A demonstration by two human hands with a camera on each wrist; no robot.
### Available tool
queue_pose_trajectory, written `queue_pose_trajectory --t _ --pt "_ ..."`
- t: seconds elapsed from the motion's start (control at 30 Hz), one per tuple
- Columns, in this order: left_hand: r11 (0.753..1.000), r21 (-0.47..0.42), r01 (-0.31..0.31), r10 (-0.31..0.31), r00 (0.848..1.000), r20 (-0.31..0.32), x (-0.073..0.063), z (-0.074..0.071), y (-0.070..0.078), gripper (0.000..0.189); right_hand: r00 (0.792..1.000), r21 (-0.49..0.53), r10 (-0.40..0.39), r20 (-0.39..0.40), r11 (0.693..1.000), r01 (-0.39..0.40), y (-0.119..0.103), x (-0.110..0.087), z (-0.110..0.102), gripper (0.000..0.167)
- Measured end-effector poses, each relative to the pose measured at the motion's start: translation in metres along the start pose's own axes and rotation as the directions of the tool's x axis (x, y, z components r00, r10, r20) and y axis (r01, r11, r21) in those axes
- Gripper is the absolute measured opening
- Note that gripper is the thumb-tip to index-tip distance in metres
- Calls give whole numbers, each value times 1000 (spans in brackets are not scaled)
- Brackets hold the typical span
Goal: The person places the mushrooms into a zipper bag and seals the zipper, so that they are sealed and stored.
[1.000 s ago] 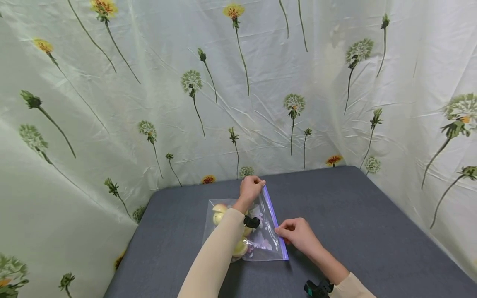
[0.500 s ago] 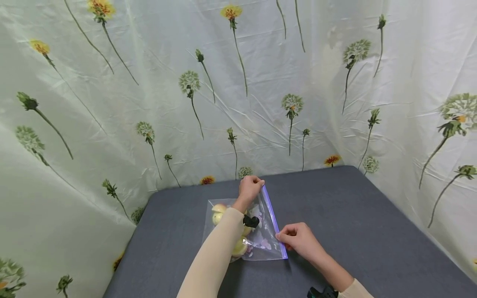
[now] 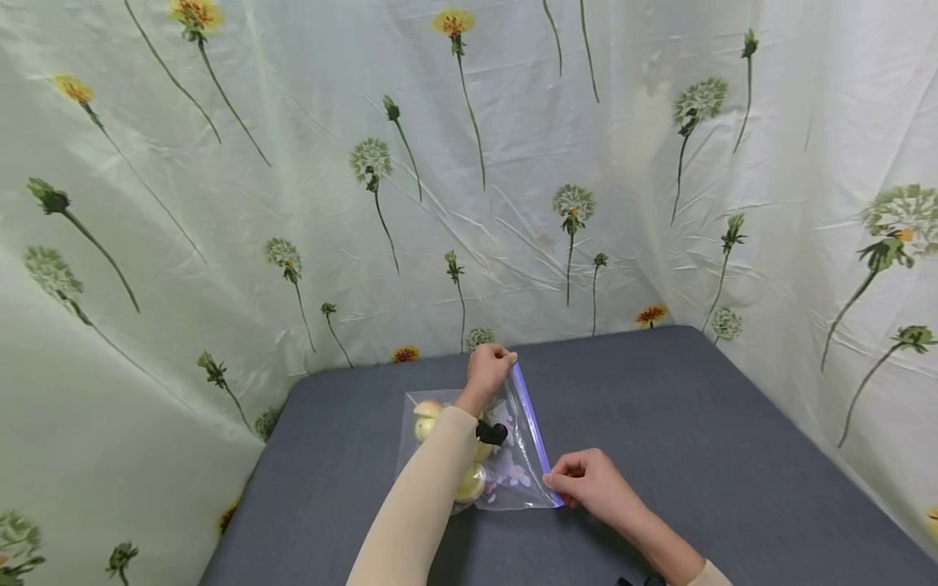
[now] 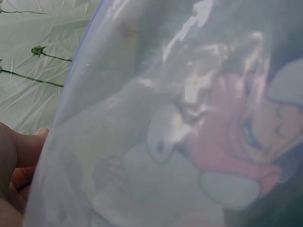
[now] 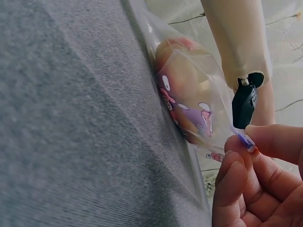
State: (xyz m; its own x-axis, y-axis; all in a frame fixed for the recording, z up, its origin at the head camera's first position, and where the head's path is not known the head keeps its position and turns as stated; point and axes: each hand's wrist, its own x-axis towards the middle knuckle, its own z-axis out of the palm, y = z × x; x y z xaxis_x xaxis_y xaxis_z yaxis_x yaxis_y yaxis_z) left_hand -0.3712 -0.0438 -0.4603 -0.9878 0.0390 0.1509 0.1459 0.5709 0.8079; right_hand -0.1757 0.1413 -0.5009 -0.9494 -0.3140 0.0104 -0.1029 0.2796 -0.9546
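A clear zip bag (image 3: 516,476) with a purple zip strip (image 3: 529,415) and printed cartoon figures lies on the dark grey table. Inside it are several pale yellow, round-cut pieces, apple-like (image 3: 427,427), partly hidden by the left forearm. My left hand (image 3: 489,373) pinches the far end of the zip strip. At the strip's near end, my right hand (image 3: 595,482) pinches it between thumb and index finger; the right wrist view shows the purple edge (image 5: 245,140) between these fingertips. In the left wrist view, the bag's film (image 4: 156,118) fills most of the picture beside the left fingers.
The grey table (image 3: 659,407) extends around the bag. A white curtain (image 3: 513,163) with printed dandelions hangs behind it and at both sides. A black wrist device (image 3: 492,432) on the left arm sits over the bag.
My right hand has slid along the zip strip toward the bag's near corner. The left hand keeps its grip at the far end, and the bag stays nearly in place.
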Motion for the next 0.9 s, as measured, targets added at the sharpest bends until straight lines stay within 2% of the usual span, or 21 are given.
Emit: queue_pose_trajectory --t 0.5,0.9 --pt "1000 -5 10 -10 1000 -5 -2 0 4 21 999 -18 -16 42 1000 17 -5 -7 0 27" --pt "998 -18 -54 54 999 -3 0 8 4 20 997 37 -24 66 999 22 -4 -11 -10 31"
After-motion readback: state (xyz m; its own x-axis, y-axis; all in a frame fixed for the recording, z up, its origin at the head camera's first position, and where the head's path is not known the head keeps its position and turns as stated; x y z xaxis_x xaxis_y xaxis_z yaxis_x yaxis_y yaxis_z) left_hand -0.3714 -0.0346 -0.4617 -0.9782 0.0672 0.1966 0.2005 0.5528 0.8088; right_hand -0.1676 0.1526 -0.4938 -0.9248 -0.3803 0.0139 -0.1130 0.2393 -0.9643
